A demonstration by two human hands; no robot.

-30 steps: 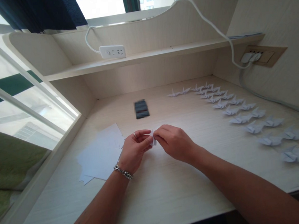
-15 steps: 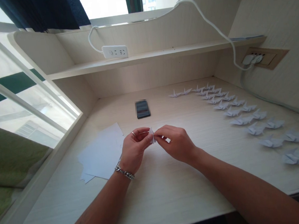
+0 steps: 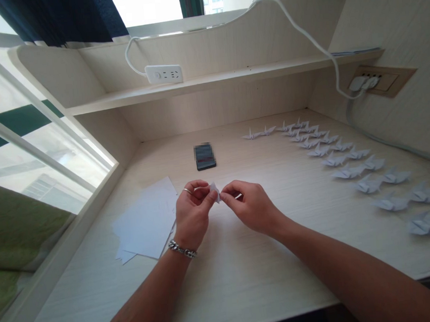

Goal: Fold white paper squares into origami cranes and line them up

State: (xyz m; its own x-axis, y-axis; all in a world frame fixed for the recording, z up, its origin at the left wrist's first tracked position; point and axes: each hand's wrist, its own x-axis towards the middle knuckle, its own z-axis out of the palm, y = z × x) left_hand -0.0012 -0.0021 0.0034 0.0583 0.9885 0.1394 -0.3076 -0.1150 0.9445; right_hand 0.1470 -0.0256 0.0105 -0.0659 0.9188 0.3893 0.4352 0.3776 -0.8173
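Observation:
A small folded white paper is held up above the desk between my two hands. My left hand, with a ring and a chain bracelet, pinches it between thumb and fingers. From the other side, the thumb and fingertips of my right hand pinch its right edge. My fingers cover part of the folds, so its full shape is hidden. Several white paper cranes stand in rows along the right side of the desk. Left of my left hand lies a loose stack of white paper sheets.
A dark phone lies on the desk beyond my hands. Over the back runs a shelf with a white power strip. A white cable hangs down to a wall socket at the right.
The folded paper has tilted and shifted slightly left in my left fingers, and more of it shows. My right fingertips still pinch its right edge.

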